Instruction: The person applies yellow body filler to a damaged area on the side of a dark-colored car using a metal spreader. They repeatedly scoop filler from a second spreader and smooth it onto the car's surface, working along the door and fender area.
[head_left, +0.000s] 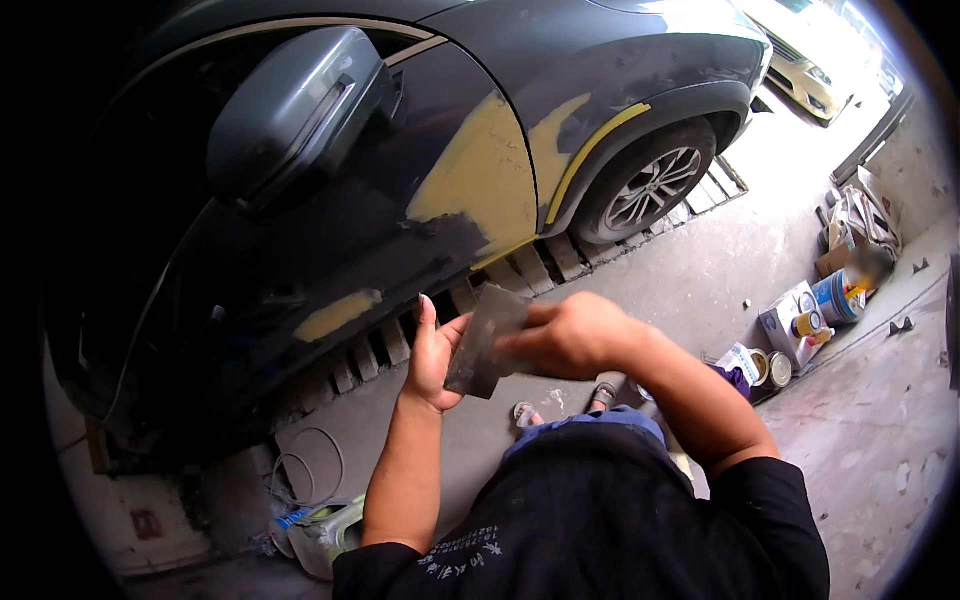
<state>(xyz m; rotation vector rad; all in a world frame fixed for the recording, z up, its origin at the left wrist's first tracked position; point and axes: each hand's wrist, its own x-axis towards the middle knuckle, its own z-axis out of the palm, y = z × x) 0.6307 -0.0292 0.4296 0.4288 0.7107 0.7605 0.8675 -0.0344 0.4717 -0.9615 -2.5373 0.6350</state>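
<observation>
A thin grey rectangular plate (497, 325), like a putty spreader, is held in front of my body. My left hand (432, 362) is behind its left edge, thumb raised away and fingers partly hidden by it. From the other side my right hand (580, 335) grips the plate, its fingers curled over the face and slightly blurred. Whether a second plate lies under the first, I cannot tell. Beyond my hands stands a dark grey car (400, 200). A large tan filler patch (490, 175) covers its door, with a smaller patch (338, 314) lower down.
Yellow tape (590, 150) follows the wheel arch above the front wheel (655, 185). The side mirror (300, 110) juts out at upper left. Floor slats (530, 268) run beneath the car. Cans and a box (790, 325) line the right wall. A hose (310, 465) lies lower left.
</observation>
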